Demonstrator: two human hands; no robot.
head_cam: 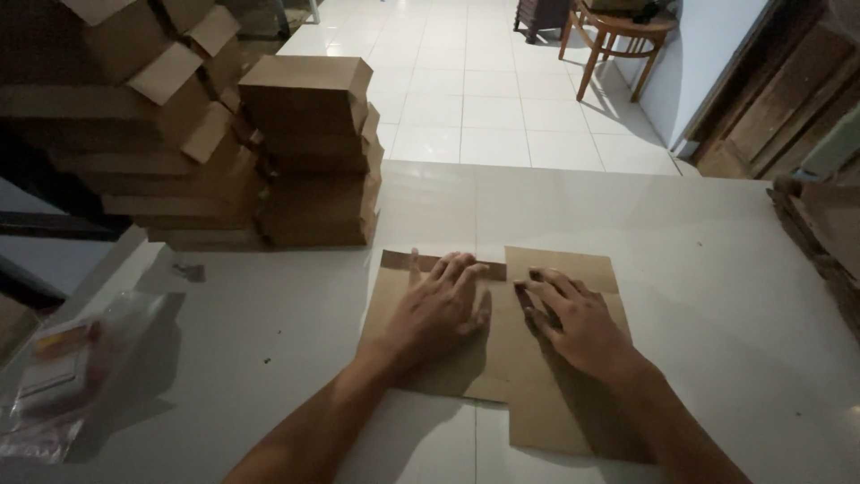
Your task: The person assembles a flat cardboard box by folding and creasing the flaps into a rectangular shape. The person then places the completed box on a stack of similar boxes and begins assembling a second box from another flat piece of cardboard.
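Flat brown cardboard box blank [537, 376] spread on the white counter [717, 296], near its front edge. Left hand [439, 309] open, palm pressed flat, pinning the panel beside a darker strip, perhaps tape, along its top edge. Right hand [573, 318] also open, fingers slightly curled, fingertips bearing on a fold line, seemingly to crease it; gripping nothing. Stacked folded cardboard boxes [309, 152] back left, well apart. Clear plastic bag [63, 376] at far left.

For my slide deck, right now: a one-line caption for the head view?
Both hands, left hand and right hand, press a flat cardboard blank on a white table beside stacked boxes.
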